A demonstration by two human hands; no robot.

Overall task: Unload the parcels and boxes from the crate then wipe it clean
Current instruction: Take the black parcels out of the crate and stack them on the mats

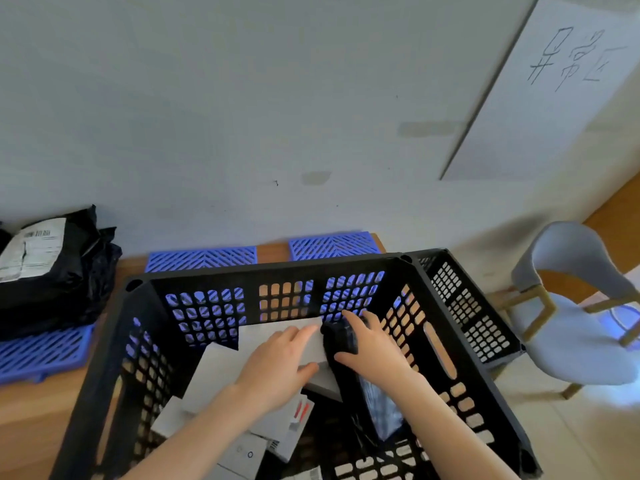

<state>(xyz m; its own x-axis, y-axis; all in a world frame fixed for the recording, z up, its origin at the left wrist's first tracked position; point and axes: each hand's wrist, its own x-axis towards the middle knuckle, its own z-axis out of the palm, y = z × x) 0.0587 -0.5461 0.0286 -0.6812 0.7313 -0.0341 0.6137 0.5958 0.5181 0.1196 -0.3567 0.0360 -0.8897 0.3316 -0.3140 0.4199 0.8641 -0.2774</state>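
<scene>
Down inside the black crate (pixel 277 266), both your hands are busy. Your left hand (pixel 277 363) lies on a white box (pixel 259 336) near the far wall of the crate. Its fingers are flat on top and its thumb presses the near edge. It seems to pinch the box, though the view is a bit blurry there.

Your right hand (pixel 374 348) is just beside it. Its fingers and thumb are curled round a small black parcel (pixel 337 339). That parcel touches the right edge of the white box.

More boxes (pixel 284 424) lie under your arms in the crate. A shiny bluish bag (pixel 381 407) sits by the right wall.

The crate stands on a wooden top (pixel 31 431). To the left, outside the crate, a pile of black bags (pixel 65 271) sits on a blue mat (pixel 41 351). One bag has a white label. Two more blue mats (pixel 202 259) lie behind the crate by the wall. A second crate (pixel 467 306) stands to the right, next to a pale chair (pixel 571 341).
</scene>
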